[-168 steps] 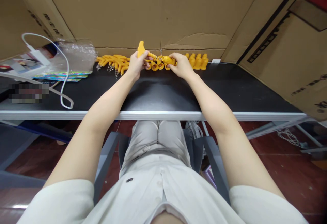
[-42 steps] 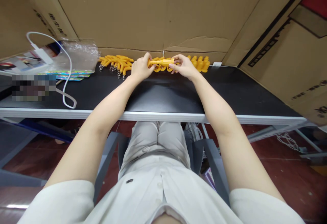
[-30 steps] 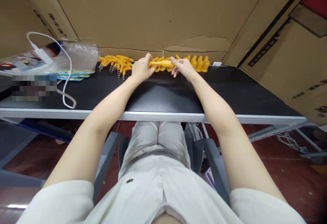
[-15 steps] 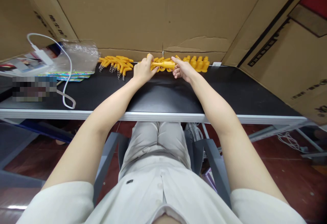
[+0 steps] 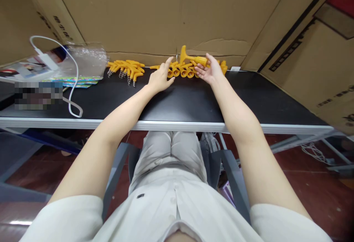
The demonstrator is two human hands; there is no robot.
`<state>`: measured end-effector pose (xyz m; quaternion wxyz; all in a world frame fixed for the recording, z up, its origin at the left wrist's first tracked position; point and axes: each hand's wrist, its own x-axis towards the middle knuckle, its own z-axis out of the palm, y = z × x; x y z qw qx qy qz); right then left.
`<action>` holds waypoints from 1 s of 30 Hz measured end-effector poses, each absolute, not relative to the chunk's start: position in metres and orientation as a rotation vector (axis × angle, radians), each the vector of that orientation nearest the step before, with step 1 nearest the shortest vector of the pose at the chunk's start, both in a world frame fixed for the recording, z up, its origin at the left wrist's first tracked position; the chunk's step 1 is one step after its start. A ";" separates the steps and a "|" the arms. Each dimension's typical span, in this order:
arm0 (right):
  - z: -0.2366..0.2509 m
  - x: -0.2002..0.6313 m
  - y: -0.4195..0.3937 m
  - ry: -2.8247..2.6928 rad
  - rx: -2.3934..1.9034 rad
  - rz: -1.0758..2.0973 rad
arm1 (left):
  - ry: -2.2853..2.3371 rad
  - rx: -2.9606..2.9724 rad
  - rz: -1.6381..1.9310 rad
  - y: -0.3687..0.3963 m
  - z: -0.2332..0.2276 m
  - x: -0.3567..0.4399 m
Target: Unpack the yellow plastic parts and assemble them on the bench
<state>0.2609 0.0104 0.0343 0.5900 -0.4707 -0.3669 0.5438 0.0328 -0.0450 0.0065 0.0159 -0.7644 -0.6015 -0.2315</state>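
Observation:
My right hand (image 5: pixel 212 72) holds a yellow corkscrew (image 5: pixel 200 60) by its ribbed body, with the T-shaped handle pointing left and raised. Empty, with fingers apart, my left hand (image 5: pixel 159 78) hovers at the left of a row of yellow corkscrews (image 5: pixel 176 73) whose round hollow ends face me. Farther left lies a pile of yellow T-handles (image 5: pixel 127 67) with bare metal spirals. Behind my right hand, yellow plastic bodies (image 5: pixel 223 66) stand partly hidden.
Clear plastic bags (image 5: pixel 85 59) lie on colourful packets at the left, beside a white cable (image 5: pixel 76 72). A cardboard wall (image 5: pixel 138 17) closes off the back of the black table (image 5: pixel 249 98). A small white piece (image 5: pixel 235 69) sits at the back right.
My left hand has let go of the corkscrew and opened. My right hand has moved right with the corkscrew, whose handle now tilts up. The row behind has come into view.

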 end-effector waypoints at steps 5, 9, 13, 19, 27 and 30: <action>0.022 0.272 0.030 -0.918 -1.135 0.957 | -1.944 -2.339 -0.689 -0.044 0.009 0.030; 0.014 0.271 0.031 -1.267 -1.191 0.573 | -2.008 -2.319 -0.677 -0.044 0.011 0.029; 0.015 0.263 0.020 -1.632 -1.301 0.209 | -2.010 -2.316 -0.689 -0.044 0.011 0.030; 0.032 0.241 0.009 -2.007 -1.560 -0.120 | -1.990 -2.326 -0.707 -0.042 0.009 0.030; 0.026 0.227 0.021 -2.054 -1.716 -0.104 | -2.029 -2.338 -0.681 -0.049 0.016 0.033; 0.020 0.223 0.030 -2.046 -1.759 -0.005 | -2.030 -2.338 -0.674 -0.049 0.016 0.033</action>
